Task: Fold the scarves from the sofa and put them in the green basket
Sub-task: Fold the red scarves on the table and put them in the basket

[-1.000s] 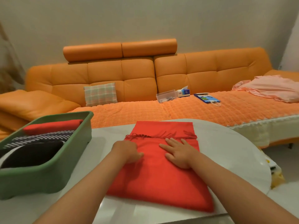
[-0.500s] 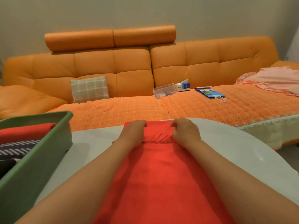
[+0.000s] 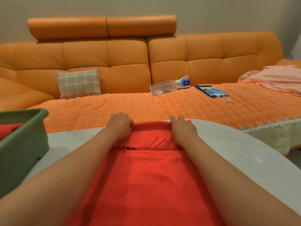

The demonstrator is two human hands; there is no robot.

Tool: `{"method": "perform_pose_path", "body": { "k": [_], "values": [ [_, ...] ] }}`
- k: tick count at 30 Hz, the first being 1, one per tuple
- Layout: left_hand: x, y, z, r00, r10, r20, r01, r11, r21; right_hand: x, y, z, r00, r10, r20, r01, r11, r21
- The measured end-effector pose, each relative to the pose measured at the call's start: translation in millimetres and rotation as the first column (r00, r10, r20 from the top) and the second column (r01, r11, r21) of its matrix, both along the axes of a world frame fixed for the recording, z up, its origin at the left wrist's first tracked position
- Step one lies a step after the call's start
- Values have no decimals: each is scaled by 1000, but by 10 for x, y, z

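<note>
though half off-frame, green basket (image 3: 24, 144)

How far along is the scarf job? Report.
Done: red cloth lies in the green basket. In hand: left hand and right hand are at the far fold of the red scarf. Left: finish folding, basket it; pink cloth on the sofa, perhaps.

A scarf (image 3: 146, 185) lies along the middle of the table (image 3: 236, 152), with the left hand (image 3: 119, 126) and right hand (image 3: 183, 129) on its far end and a basket (image 3: 24, 144) at the table's left. Behind the table stands the sofa (image 3: 127, 62). On its seat, from left to right, are a cushion (image 3: 79, 83), a plastic box (image 3: 162, 87), a tissue box (image 3: 183, 83), a paper bag (image 3: 211, 92) and a blanket (image 3: 276, 77).
</note>
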State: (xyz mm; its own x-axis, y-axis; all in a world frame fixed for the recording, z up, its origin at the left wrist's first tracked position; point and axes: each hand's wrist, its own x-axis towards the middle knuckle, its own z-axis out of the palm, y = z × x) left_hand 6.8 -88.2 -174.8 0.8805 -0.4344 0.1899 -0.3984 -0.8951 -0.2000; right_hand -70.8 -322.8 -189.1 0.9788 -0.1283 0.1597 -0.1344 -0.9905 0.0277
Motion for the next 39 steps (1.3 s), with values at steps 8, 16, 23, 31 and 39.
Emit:
{"method": "perform_pose_path", "body": {
  "k": [8,16,23,31,39],
  "values": [
    [-482,268,170,971,-198,137,233,915,-328,-432,28,230,958,143,250,-90,973,-212],
    [-1404,579,357,955,-297,12,265,832,-488,-1225,113,656,972,224,67,-231,966,113],
    [-2229,886,413,933,-331,-138,248,873,-419,-2072,311,668,959,283,-19,-275,944,181],
    [-2983,1082,508,878,-279,-388,173,943,-285,-2746,483,747,908,343,-242,-272,920,283],
    [-3339,1107,502,743,-89,-664,32,995,-98,-3003,616,736,747,394,-536,-259,915,311]
  ]
}}
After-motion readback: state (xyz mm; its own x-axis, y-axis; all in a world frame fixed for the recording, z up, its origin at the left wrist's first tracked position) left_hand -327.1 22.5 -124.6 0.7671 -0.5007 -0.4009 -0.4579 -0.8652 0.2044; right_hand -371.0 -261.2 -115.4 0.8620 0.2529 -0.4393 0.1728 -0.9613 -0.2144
